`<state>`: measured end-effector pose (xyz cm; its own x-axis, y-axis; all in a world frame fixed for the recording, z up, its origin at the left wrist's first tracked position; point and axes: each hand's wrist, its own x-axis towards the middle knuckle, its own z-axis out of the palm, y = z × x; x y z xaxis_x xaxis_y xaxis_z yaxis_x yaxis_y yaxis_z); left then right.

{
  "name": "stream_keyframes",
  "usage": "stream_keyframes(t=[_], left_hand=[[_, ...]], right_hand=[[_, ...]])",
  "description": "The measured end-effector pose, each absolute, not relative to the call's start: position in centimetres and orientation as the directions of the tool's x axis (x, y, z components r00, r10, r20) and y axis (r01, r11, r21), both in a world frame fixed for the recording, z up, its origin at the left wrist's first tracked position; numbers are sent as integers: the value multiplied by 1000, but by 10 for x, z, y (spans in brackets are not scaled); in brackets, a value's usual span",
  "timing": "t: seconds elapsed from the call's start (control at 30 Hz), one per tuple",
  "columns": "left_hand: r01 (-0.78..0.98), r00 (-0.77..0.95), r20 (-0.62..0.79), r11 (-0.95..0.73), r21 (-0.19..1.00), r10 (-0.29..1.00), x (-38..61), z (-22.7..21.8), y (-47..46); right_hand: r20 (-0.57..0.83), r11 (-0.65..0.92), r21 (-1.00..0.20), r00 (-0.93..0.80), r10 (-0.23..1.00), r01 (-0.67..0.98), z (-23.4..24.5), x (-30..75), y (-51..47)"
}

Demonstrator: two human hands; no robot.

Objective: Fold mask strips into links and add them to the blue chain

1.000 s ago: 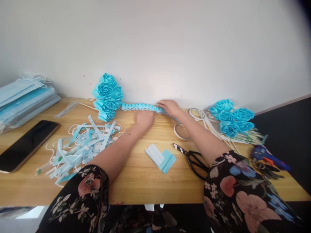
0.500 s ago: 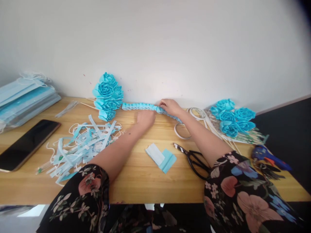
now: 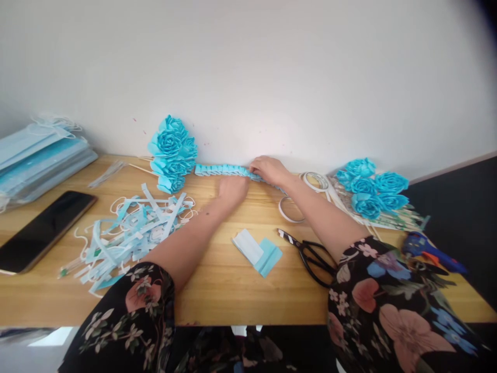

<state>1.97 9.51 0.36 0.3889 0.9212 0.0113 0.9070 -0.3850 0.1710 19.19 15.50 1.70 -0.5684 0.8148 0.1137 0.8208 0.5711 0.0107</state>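
Along the back edge of the tabletop (image 3: 233, 300), near its middle, lies a row of folded light-blue pieces (image 3: 223, 170), packed close together and running right until the person's arm covers part of it. The right hand (image 3: 268, 170) is on the right part of this row, fingers bent down onto it; from where I stand I cannot tell whether they pinch a piece or only press. The left hand (image 3: 233, 189) sits just in front of the row, curled in with its fingertips hidden, so I cannot tell whether it grasps anything.

Just beside the row's left end is a bunch of blue flowers (image 3: 171, 145), its sticks pointing toward the left. A second group of blue flowers (image 3: 366, 205) lies toward the back right corner, with a roll of white tape (image 3: 316, 189) to its left and a white ring (image 3: 281, 213) nearer the right forearm. At the right edge there's a blue glue gun (image 3: 430, 252).

Between the forearms, toward the front edge, two cut pieces (image 3: 267, 257), one whitish and one blue, lie overlapping. Black-handled scissors (image 3: 300, 245) rest to their right, partly under the right sleeve (image 3: 392, 305). Left of the left forearm spreads a heap of scraps (image 3: 135, 228); a dark phone (image 3: 44, 228) lies by the left edge, and a stack of masks (image 3: 42, 160) fills the back left corner.
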Motion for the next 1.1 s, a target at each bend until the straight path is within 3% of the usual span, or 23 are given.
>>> stream_keyframes(t=[0.17,0.37,0.5,0.63,0.8,1.1], left_hand=[[907,389,1,-383,173,921,20,4,95],[905,393,6,-387,175,920,18,1,96],[902,400,21,-398,170,916,16,-2,97],[901,405,19,-402,163,914,16,0,97],[904,397,-2,-391,176,918,17,2,96],[908,380,-5,-372,194,925,18,5,94]], right_hand=[[120,550,42,-550,826,834,22,197,148],[191,509,-23,-496,847,861,20,215,146],[229,505,-148,-467,854,851,17,223,148],[215,528,-381,-483,849,759,10,222,150],[184,446,-625,-434,882,641,0,217,155],[133,389,-644,-404,905,659,-1,211,157]])
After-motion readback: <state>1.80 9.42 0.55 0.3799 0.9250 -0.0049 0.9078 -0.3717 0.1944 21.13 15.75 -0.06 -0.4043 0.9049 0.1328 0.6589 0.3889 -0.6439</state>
